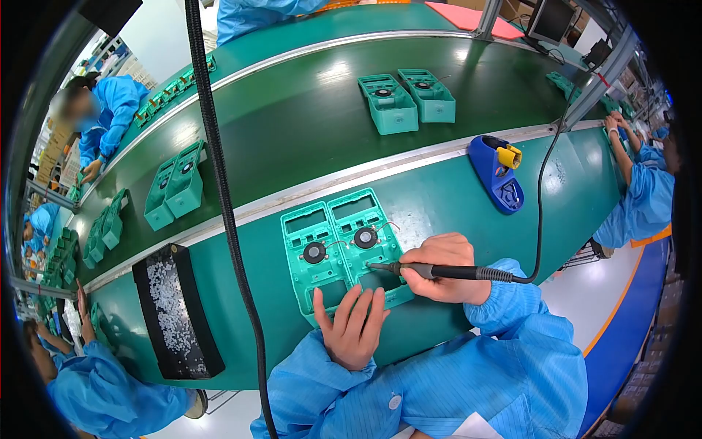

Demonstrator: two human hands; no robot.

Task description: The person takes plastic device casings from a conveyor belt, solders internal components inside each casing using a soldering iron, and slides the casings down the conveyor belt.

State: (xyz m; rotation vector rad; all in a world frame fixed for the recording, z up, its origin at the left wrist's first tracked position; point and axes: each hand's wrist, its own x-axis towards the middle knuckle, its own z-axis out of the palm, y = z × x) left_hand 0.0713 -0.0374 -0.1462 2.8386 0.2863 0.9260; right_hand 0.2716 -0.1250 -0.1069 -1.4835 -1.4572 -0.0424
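Two green plastic housings (298, 272) lie side by side on the bench, each with a round black speaker (314, 252) and thin wires. My right hand (447, 267) is closed around a soldering iron (457, 272), a black pen-shaped tool on a cable. Its tip points left and meets or hovers just over the right-hand housing (349, 208), below that one's speaker (365, 237); contact cannot be made out. My left hand (352, 329) rests with fingers stretched out across the lower edge of the housings.
A blue soldering iron stand (497, 175) is at the upper right. On the left lies a black tray (212, 358) of small whitish parts. The belt (292, 110) beyond carries more green housings (395, 110). A thick black cable (227, 197) hangs in front. Co-workers in blue sit around.
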